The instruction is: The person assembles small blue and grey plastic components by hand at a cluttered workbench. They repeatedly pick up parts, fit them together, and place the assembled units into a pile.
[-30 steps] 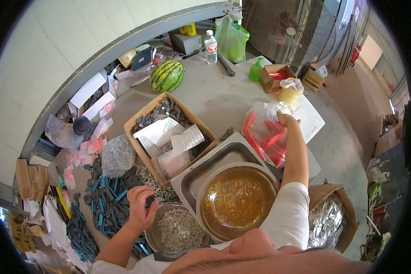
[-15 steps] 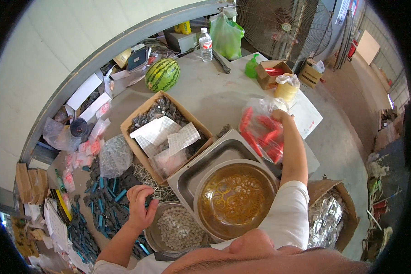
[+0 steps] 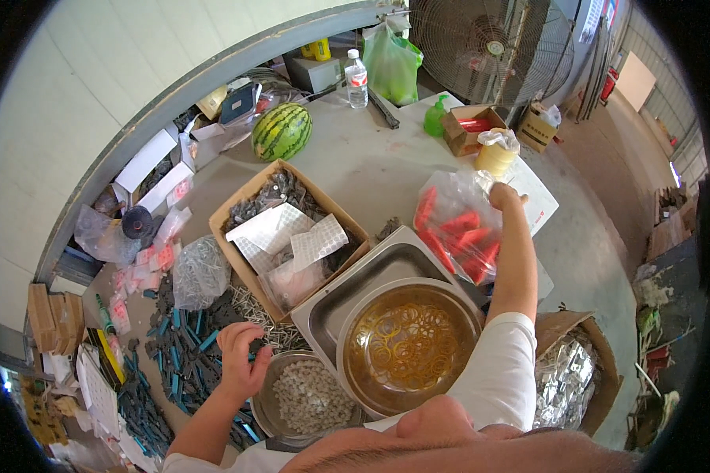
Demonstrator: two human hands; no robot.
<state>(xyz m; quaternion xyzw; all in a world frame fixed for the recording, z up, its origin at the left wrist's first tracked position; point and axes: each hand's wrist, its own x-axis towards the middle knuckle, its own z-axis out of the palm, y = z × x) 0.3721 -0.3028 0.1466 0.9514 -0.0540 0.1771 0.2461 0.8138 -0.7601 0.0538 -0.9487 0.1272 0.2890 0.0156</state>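
My left hand (image 3: 243,364) is closed, its fingers curled round a small black part (image 3: 257,347), mostly hidden. It hovers beside a steel bowl of small whitish pieces (image 3: 314,396) and over a spread of black and blue parts (image 3: 183,347). At the far right, my right hand (image 3: 510,197) grips the upper edge of a clear plastic bag (image 3: 450,185) with red pieces (image 3: 465,240) inside; its fingertips are partly hidden. Between my arms, a steel bowl (image 3: 472,322) holding yellowish rings (image 3: 410,339) sits on a steel tray (image 3: 323,303).
A cardboard box (image 3: 227,229) of dark parts and white sheets stands behind the tray, near loose metal screws (image 3: 248,303). Farther back are a watermelon (image 3: 282,132), a water bottle (image 3: 356,83) and a green pump bottle (image 3: 435,117). An open carton (image 3: 607,370) of silvery packets stands right.
My right hand has moved a little to the right, and the bag's upper part has shifted and stretched with it. My left hand has stayed nearly still.
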